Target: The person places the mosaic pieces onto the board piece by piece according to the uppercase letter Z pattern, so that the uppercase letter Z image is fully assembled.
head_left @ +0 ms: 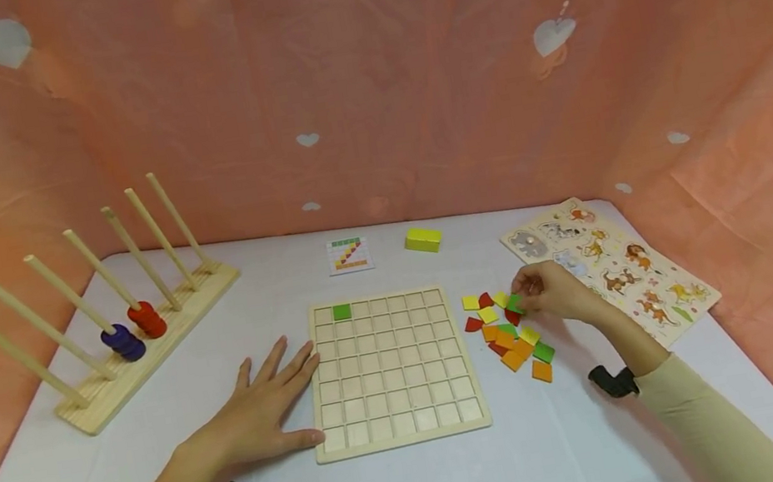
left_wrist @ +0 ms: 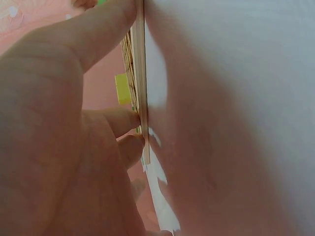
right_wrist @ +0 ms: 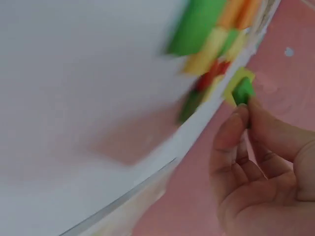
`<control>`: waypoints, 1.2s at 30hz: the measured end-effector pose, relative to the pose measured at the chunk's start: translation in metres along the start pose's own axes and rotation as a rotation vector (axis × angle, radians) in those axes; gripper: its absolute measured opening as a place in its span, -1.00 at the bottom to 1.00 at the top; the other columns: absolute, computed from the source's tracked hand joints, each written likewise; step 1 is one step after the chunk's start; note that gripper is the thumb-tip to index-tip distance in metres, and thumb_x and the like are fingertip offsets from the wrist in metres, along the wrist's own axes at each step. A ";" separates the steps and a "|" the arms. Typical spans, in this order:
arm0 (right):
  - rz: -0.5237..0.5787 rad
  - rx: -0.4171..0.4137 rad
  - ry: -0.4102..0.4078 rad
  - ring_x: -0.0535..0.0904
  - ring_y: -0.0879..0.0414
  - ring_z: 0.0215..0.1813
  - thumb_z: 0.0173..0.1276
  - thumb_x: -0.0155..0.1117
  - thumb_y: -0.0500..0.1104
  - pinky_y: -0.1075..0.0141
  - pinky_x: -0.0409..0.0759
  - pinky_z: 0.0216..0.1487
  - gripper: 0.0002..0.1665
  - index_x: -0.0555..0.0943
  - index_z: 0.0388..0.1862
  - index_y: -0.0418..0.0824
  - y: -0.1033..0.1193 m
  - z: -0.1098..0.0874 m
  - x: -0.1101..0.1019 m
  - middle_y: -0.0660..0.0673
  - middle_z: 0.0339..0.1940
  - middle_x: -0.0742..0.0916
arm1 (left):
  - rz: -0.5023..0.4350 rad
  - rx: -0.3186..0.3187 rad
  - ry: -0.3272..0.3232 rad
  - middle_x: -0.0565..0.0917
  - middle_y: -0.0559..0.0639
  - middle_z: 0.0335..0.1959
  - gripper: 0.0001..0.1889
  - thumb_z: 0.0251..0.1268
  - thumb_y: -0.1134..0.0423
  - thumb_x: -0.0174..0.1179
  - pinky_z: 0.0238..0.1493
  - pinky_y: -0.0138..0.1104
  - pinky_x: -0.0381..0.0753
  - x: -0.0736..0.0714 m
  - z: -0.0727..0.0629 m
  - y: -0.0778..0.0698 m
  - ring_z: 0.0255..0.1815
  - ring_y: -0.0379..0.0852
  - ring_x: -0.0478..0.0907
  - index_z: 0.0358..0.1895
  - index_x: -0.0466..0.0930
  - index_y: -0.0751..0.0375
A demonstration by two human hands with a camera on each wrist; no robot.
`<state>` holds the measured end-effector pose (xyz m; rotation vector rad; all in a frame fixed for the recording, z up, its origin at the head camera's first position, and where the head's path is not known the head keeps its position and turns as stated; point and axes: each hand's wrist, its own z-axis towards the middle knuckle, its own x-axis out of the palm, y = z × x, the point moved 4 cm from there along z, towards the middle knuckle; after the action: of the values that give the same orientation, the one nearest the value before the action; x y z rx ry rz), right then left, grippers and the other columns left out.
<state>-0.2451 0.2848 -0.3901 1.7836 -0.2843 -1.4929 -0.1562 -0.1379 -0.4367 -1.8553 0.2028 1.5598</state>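
Observation:
A wooden grid board [head_left: 395, 379] lies flat in the middle of the white table, with one green square tile [head_left: 341, 312] set in its far row, second cell from the left. My left hand [head_left: 255, 418] rests beside it, fingers spread, with the thumb and fingertips touching the board's left edge. Between thumb and fingertips my right hand [head_left: 553, 295] pinches another green tile [right_wrist: 242, 91], held above a scattered heap of tiles [head_left: 513, 354]. The heap has orange, yellow, green and red pieces, some of them overlapping, and the red ones have a curved edge.
A pattern card [head_left: 349, 255] and a yellow block [head_left: 423, 240] stand beyond the board. Far left is a wooden peg stand [head_left: 180, 328] with purple rings [head_left: 123, 342] and red rings [head_left: 147, 320]. An animal puzzle board [head_left: 622, 267] lies at the right, partly behind my right arm.

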 end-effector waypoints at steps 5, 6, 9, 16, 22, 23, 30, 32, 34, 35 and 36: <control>0.054 -0.113 0.048 0.50 0.04 -0.38 0.29 0.32 -0.45 0.36 0.52 -0.38 -0.91 0.62 -0.23 -0.41 0.037 0.043 0.029 -0.18 -0.37 0.65 | 0.005 -0.001 -0.001 0.07 0.15 0.60 0.07 0.10 -0.41 0.24 0.29 0.51 -0.22 0.000 0.000 0.001 0.59 0.36 -0.24 0.55 0.16 0.23; 0.057 -0.139 0.066 0.51 0.05 -0.38 0.29 0.32 -0.45 0.35 0.52 -0.37 -0.91 0.62 -0.23 -0.41 0.046 0.052 0.037 -0.18 -0.36 0.66 | 0.006 0.000 0.000 0.07 0.14 0.60 0.08 0.11 -0.42 0.23 0.29 0.51 -0.22 0.000 0.000 0.001 0.59 0.36 -0.24 0.55 0.16 0.23; 0.053 -0.184 0.120 0.50 0.10 -0.37 0.28 0.34 -0.44 0.36 0.51 -0.32 -0.90 0.64 -0.23 -0.39 0.072 0.081 0.063 -0.17 -0.36 0.66 | 0.003 0.001 0.001 0.06 0.13 0.61 0.08 0.11 -0.43 0.22 0.29 0.51 -0.23 0.001 0.000 0.001 0.59 0.36 -0.24 0.55 0.15 0.22; -0.018 -0.225 0.219 0.54 0.13 -0.37 0.29 0.34 -0.44 0.36 0.55 -0.26 -0.91 0.66 -0.24 -0.34 0.110 0.122 0.105 -0.12 -0.42 0.65 | 0.006 0.000 -0.001 0.06 0.12 0.61 0.08 0.11 -0.45 0.20 0.29 0.51 -0.23 0.001 -0.001 0.003 0.59 0.36 -0.24 0.56 0.15 0.21; -0.085 -0.200 0.241 0.55 0.14 -0.34 0.26 0.39 -0.40 0.36 0.52 -0.22 -0.86 0.66 -0.21 -0.30 0.118 0.138 0.121 -0.07 -0.42 0.66 | 0.007 -0.003 0.000 0.06 0.12 0.61 0.09 0.11 -0.46 0.19 0.28 0.52 -0.22 0.002 0.000 0.003 0.59 0.36 -0.24 0.56 0.15 0.21; -0.094 -0.193 0.241 0.55 0.13 -0.33 0.26 0.40 -0.39 0.35 0.51 -0.22 -0.86 0.66 -0.21 -0.29 0.118 0.140 0.123 -0.07 -0.42 0.66 | 0.007 -0.002 -0.001 0.06 0.12 0.61 0.09 0.11 -0.46 0.19 0.28 0.52 -0.22 0.002 0.000 0.003 0.59 0.36 -0.24 0.56 0.15 0.22; -0.163 -0.148 0.216 0.57 0.13 -0.32 0.26 0.42 -0.36 0.33 0.51 -0.27 -0.89 0.69 -0.26 -0.21 0.120 0.141 0.130 -0.03 -0.43 0.66 | 0.000 -0.006 -0.001 0.06 0.11 0.61 0.09 0.10 -0.47 0.18 0.28 0.52 -0.22 0.003 -0.001 0.003 0.59 0.35 -0.24 0.56 0.15 0.20; -0.190 -0.147 0.208 0.57 0.12 -0.31 0.26 0.43 -0.35 0.31 0.51 -0.28 -0.88 0.69 -0.25 -0.20 0.120 0.140 0.131 -0.03 -0.42 0.67 | 0.001 -0.009 0.002 0.05 0.10 0.61 0.09 0.10 -0.48 0.17 0.28 0.52 -0.22 0.003 -0.001 0.004 0.59 0.35 -0.24 0.56 0.14 0.20; -0.226 -0.151 0.200 0.58 0.12 -0.29 0.25 0.44 -0.32 0.31 0.53 -0.27 -0.86 0.70 -0.22 -0.20 0.121 0.140 0.132 -0.03 -0.40 0.68 | 0.002 -0.010 0.003 0.05 0.10 0.61 0.10 0.10 -0.49 0.16 0.28 0.52 -0.23 0.003 -0.001 0.004 0.59 0.35 -0.24 0.56 0.13 0.19; -0.246 -0.153 0.195 0.58 0.12 -0.28 0.24 0.46 -0.31 0.30 0.53 -0.26 -0.85 0.70 -0.22 -0.19 0.122 0.139 0.132 -0.03 -0.39 0.68 | 0.003 -0.010 0.003 0.04 0.10 0.62 0.10 0.10 -0.49 0.16 0.28 0.52 -0.23 0.003 -0.001 0.004 0.59 0.35 -0.25 0.57 0.13 0.18; -0.264 -0.152 0.192 0.58 0.11 -0.27 0.24 0.47 -0.30 0.29 0.54 -0.26 -0.84 0.70 -0.21 -0.19 0.122 0.139 0.132 -0.03 -0.38 0.68 | 0.005 -0.009 0.003 0.04 0.09 0.62 0.10 0.10 -0.49 0.16 0.28 0.52 -0.23 0.003 -0.001 0.004 0.59 0.35 -0.25 0.57 0.13 0.18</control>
<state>-0.2972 0.0638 -0.4058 1.8769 0.1628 -1.4636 -0.1573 -0.1405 -0.4415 -1.8652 0.2027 1.5641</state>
